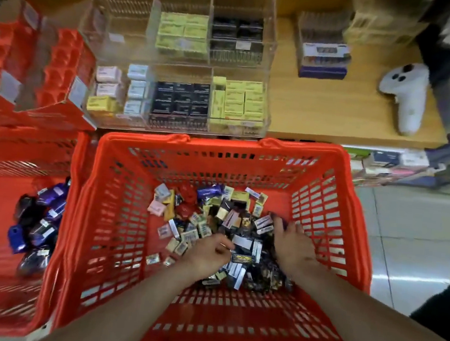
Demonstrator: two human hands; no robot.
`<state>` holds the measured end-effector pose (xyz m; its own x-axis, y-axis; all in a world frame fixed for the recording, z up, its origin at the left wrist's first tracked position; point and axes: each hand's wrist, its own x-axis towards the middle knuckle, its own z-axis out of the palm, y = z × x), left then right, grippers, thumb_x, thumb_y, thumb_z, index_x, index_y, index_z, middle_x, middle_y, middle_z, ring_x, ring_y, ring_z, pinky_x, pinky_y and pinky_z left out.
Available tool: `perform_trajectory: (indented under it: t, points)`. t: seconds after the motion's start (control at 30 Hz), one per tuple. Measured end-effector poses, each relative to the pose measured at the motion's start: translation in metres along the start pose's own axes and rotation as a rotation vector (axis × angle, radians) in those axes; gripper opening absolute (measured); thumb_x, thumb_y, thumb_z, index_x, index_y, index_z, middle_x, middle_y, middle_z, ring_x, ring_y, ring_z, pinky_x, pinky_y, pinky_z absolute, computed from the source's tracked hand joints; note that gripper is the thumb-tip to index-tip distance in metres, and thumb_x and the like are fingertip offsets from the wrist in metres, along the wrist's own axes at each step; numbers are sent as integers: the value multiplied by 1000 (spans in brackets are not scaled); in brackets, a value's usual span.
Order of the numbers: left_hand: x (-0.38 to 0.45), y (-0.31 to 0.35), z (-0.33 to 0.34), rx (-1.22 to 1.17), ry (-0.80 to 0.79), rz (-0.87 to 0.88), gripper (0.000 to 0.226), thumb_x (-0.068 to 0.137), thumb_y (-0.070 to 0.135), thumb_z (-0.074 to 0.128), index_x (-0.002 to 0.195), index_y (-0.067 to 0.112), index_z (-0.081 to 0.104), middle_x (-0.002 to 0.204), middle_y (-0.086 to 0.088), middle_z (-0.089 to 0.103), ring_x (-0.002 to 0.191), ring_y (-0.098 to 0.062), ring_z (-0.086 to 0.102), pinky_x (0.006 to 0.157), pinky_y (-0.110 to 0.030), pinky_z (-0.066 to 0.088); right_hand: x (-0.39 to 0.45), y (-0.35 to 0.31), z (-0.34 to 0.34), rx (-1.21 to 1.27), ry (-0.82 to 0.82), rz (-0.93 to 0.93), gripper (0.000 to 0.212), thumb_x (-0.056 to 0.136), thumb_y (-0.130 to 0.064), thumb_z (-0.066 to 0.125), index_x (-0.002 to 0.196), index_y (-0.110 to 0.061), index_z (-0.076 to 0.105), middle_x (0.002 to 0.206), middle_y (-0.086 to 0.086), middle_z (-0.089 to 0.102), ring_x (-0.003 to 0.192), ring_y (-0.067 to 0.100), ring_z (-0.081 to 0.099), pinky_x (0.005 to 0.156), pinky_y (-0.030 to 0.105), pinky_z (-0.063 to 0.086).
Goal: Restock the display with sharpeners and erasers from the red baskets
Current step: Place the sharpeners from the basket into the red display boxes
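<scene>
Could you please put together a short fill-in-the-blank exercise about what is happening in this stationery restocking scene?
1. Both hands reach into the large basket, whose colour is ____.
2. The left hand pinches a small packet while the right hand rests with fingers ____ on the pile of small boxes.
3. The white controller lies on the wooden ____.
4. The clear display case stands ____ the large basket.

Missing words: red; spread; shelf; behind
</scene>
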<state>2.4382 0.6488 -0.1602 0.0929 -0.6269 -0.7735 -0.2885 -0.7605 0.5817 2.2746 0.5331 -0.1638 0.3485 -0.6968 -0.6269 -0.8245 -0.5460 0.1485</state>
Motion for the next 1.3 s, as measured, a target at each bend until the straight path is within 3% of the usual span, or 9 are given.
perform_trajectory:
  t: [0.1,0.2,0.33,0.43,0.63,0.77,0.87,1.0,1.3]
  points:
    - [1,0,1,-66,27,-39,13,96,19,56,103,30,59,107,-2,68,100,-26,67,91,-43,55,-5,1,9,25,128,0,52,99,-2,32,149,-10,17,126,15,54,115,31,54,87,38,49]
    - [1,4,1,-265,21,-87,14,95,21,60,106,30,58,111,-4,65,97,-20,66,88,-37,57,-12,-4,8,537,147,116,43,97,-6,49,137,-8,33,106,11,64,96,28,64,76,36,51]
    - [-6,16,12,-685,-5,-148,31,89,41,69,117,32,55,116,-3,65,105,-17,66,83,-33,59,-28,-24,0,1084,-14,-28,30,86,-26,73,110,-9,66,95,-10,61,86,6,59,66,8,41]
    - [-7,17,19,-838,85,-166,30,95,34,63,121,28,52,115,-4,65,102,-20,67,78,-36,60,-40,-36,-4,1345,-171,-213,27,84,-15,75,110,-13,70,101,-11,70,95,2,66,84,15,50]
    - [-8,-7,-8,-899,259,-268,22,100,10,54,122,11,52,89,-8,66,80,-20,62,78,-38,58,-27,4,-4,936,-34,-100,31,94,-7,57,123,-16,65,126,2,64,107,14,63,88,18,49]
    - [-14,-31,-38,-779,296,-245,27,95,3,59,121,5,53,96,-9,64,84,-18,63,69,-28,56,-17,21,1,742,-154,37,82,92,-15,64,155,-26,13,154,17,27,124,30,51,97,32,45]
    - [-18,-47,-55,-775,343,-269,28,94,1,60,121,5,53,101,-13,63,86,-20,63,70,-30,55,-17,0,13,666,-371,58,114,87,-35,72,151,-34,-22,160,21,-13,127,32,51,98,32,46]
    - [-27,-64,-64,-713,318,-326,30,94,1,60,121,11,53,103,-11,65,84,-19,63,67,-30,56,-8,-37,22,684,-249,185,119,73,-60,76,153,-36,-10,156,23,-8,138,46,31,108,41,41]
    - [-43,-87,-63,-539,303,-393,38,94,-3,58,129,10,49,87,-10,59,62,-13,61,60,-27,50,-7,-37,8,564,-30,74,94,86,-43,69,154,-25,6,155,14,15,131,36,43,100,45,47]
